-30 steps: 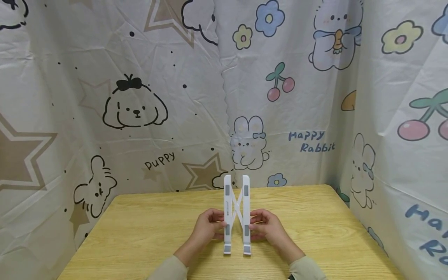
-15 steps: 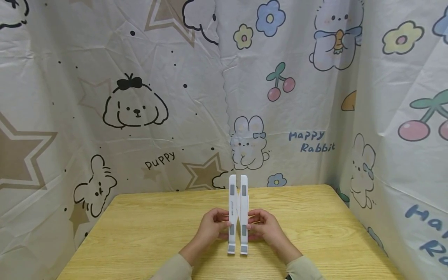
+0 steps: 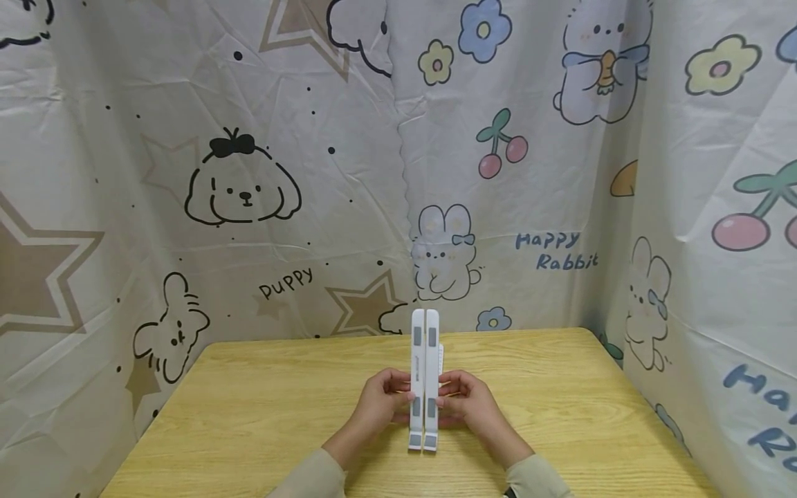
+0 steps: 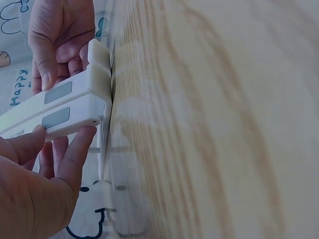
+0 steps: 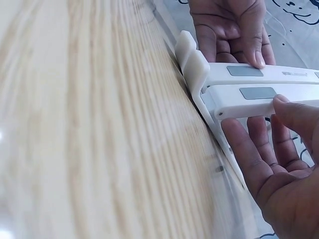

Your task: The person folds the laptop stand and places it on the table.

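Observation:
A white folding laptop stand [image 3: 432, 366] with grey pads stands on the wooden table, its two long bars nearly side by side with a thin gap. My left hand [image 3: 381, 401] grips the left bar, thumb on the front and fingers behind. On the other side my right hand [image 3: 467, 401] holds the right bar the same way. In the left wrist view the stand's hooked lip [image 4: 99, 77] lies close to the table surface. The right wrist view shows both lips [image 5: 194, 69] together and the right thumb at a grey pad [image 5: 257, 93].
The light wooden table [image 3: 261, 394] extends on both sides of the stand. Behind and beside it hangs a printed curtain [image 3: 349, 207] with puppies, rabbits, flowers and cherries.
Both hands have moved inward, bringing the two bars of the laptop stand from apart to almost touching. The crossed struts between them have gone out of sight.

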Available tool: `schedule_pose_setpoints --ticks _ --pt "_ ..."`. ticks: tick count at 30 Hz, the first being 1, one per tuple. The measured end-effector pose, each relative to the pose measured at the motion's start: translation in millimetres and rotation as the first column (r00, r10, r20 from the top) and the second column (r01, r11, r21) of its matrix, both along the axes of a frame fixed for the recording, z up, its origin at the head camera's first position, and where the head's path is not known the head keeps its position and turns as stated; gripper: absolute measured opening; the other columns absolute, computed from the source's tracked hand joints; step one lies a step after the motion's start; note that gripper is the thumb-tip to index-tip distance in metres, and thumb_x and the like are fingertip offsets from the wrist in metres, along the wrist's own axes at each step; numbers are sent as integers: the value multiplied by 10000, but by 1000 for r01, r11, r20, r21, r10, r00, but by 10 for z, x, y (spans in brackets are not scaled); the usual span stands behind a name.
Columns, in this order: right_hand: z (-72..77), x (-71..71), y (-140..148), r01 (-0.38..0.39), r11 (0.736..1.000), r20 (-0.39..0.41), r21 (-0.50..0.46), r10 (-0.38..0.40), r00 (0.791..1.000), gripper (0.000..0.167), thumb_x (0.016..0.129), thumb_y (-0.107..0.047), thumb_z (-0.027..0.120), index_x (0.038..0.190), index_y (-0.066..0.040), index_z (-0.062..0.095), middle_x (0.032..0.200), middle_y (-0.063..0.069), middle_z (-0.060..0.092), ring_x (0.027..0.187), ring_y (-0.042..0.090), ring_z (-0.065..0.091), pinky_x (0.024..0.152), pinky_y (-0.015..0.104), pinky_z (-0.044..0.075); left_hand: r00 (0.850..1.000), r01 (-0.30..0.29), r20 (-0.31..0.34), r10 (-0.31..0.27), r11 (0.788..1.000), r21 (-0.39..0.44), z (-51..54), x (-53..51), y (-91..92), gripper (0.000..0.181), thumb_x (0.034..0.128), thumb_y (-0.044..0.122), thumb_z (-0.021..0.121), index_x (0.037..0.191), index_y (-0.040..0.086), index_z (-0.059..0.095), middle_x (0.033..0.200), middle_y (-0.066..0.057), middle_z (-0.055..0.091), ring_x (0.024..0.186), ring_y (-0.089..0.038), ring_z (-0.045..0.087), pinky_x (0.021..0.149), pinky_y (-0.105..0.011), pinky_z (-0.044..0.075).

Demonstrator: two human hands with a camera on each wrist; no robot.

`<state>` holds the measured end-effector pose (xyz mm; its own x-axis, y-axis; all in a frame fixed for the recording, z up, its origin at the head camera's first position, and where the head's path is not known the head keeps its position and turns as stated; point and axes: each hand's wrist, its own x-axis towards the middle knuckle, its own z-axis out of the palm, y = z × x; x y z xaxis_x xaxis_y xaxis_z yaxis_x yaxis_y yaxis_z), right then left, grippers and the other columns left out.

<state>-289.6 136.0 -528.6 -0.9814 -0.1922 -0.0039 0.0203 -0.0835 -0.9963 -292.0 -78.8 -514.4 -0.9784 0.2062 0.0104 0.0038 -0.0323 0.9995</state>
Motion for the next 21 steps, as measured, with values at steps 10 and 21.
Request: schedule_pose_setpoints --ticks 10,21 --pt "40 44 -14 11 1000 4 -7 -11 1000 438 867 58 749 1263 33 563 1035 128 628 879 210 653 743 548 632 1000 13 -5 -13 1000 -9 18 12 44 283 938 -24 697 1211 -29 626 1048 -128 620 873 -174 642 700 -467 646" --pt "225 -117 144 -17 918 -214 397 111 970 320 848 -38 817 1112 -26 637 1014 156 685 845 189 659 688 352 616 994 -14 -109 -7 982 -186 12 63 19 304 906 -2 741 1198 -12 655 1030 -130 665 882 -173 613 684 -288 594"
